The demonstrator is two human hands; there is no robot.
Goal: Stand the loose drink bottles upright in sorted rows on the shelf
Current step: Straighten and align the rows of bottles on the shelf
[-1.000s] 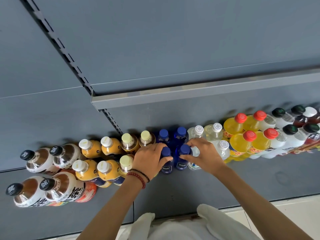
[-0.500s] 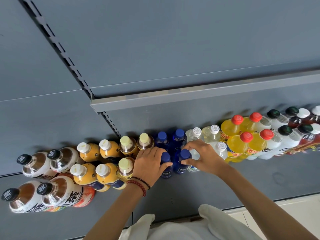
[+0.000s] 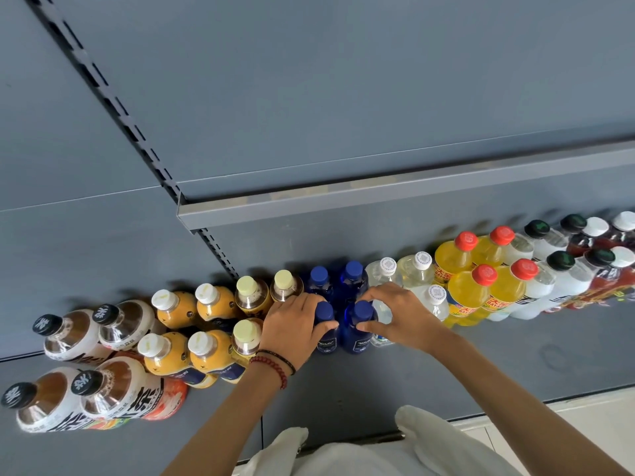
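The place looks like a shop aisle: it is fitted with grey metal retail shelving, with a slotted upright (image 3: 137,134) for adjustable brackets, an upper shelf (image 3: 378,194) with a flat front lip, and a deep lower shelf (image 3: 481,355) against a plain back panel. The lower shelf carries many identical drinks grouped by kind in double rows like stock: black-capped tea bottles (image 3: 127,396), orange juice bottles (image 3: 175,310), blue bottles (image 3: 352,280), clear bottles (image 3: 415,269) and red-capped yellow bottles (image 3: 453,262). Pale floor tiles (image 3: 584,417) show below the shelving.

The tea bottle (image 3: 137,401) reads "茶"; the yellow bottle (image 3: 468,297), "DAYA".
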